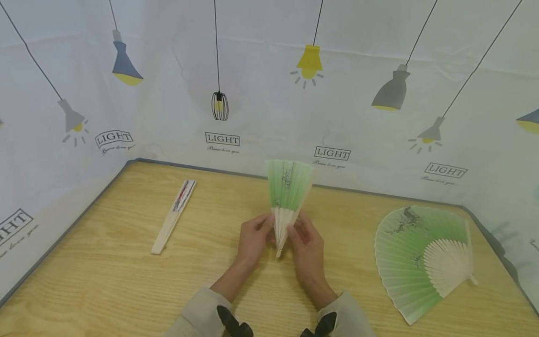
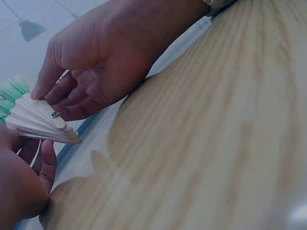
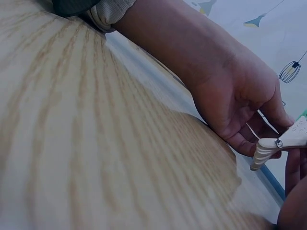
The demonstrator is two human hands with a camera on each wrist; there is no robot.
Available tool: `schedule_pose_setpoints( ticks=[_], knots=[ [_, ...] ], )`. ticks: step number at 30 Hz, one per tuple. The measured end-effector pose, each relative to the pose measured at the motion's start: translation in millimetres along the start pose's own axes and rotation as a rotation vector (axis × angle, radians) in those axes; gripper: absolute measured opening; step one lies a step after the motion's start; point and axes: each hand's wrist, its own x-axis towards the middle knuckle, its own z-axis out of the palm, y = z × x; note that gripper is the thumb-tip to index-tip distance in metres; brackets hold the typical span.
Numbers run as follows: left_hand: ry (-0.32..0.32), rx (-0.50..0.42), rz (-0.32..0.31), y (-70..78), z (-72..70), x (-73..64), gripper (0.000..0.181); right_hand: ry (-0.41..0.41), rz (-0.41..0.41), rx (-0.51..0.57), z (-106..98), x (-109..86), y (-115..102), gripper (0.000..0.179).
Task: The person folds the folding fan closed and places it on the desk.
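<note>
A partly spread green folding fan (image 1: 289, 185) stands upright over the middle of the table, its pale ribs narrowing to a pivot at the bottom. My left hand (image 1: 254, 239) pinches the ribs from the left, thumb on the near face. From the right, my right hand (image 1: 309, 245) grips the other outer rib with thumb and fingers. In the left wrist view the stacked ribs (image 2: 38, 117) and a small metal rivet show between both hands. The right wrist view catches the fan's pivot end (image 3: 266, 148) beside the fingers; its leaf is mostly cut off there.
A folded fan (image 1: 173, 217) with a printed edge lies on the wooden table (image 1: 105, 276) to the left. On the right lies a widely spread green fan (image 1: 410, 262) with a dark branch print. A white curtain (image 1: 261, 61) printed with lamps surrounds the table's back and sides.
</note>
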Motion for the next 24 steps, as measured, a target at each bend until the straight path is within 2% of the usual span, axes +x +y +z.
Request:
schedule_pose_setpoints(
  ticks=[3,10,24],
  knots=[
    [-0.017,0.011,0.011,4.0,-0.5,-3.0,0.028,-0.002,0.004,-0.009,0.1,-0.2,0.4,0.044],
    [-0.015,0.025,-0.004,29.8,2.7,-12.6,0.024,-0.016,-0.012,0.001,0.0,-0.5,0.4,0.044],
    [0.028,0.010,0.017,30.2,3.8,-12.3,0.025,-0.028,-0.036,-0.007,0.8,-1.1,0.6,0.043]
  ],
)
